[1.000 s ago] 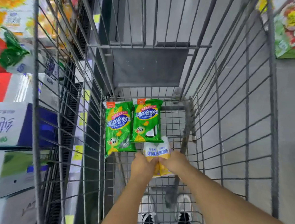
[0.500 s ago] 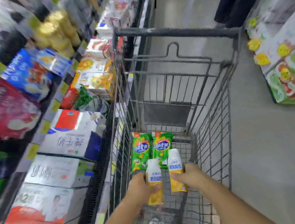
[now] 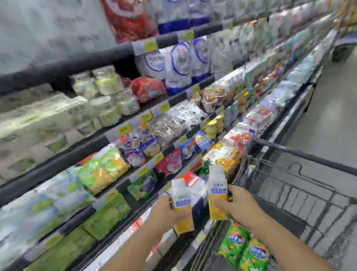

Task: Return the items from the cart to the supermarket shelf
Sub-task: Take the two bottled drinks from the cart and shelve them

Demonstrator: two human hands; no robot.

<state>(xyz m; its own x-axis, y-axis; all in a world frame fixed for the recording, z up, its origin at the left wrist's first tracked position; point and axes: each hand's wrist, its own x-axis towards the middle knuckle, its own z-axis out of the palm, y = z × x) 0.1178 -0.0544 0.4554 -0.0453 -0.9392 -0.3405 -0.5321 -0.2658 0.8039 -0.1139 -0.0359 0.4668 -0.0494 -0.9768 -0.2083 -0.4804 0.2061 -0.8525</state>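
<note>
Two white-and-yellow drink cartons are held upright in front of the shelf. My left hand (image 3: 163, 212) grips the left carton (image 3: 182, 204) around its lower half. My right hand (image 3: 237, 206) grips the right carton (image 3: 217, 192), which sits a little higher. Both hands are above the left edge of the wire cart (image 3: 311, 193). Two green snack bags (image 3: 243, 249) lie in the cart below my right forearm. The supermarket shelf (image 3: 104, 136) rises at the left, its tiers packed with goods. The picture is blurred by motion.
Dark shelf rails with yellow price tags (image 3: 150, 45) run diagonally across the view. Green and yellow packs (image 3: 102, 171) fill the tier just above my hands. The grey floor aisle (image 3: 336, 116) stretches to the right, with another cart (image 3: 343, 46) far down it.
Both hands have lifted the two cartons out of the cart basket and up to the left, in front of the shelf. My view has swung from the cart up to the shelf.
</note>
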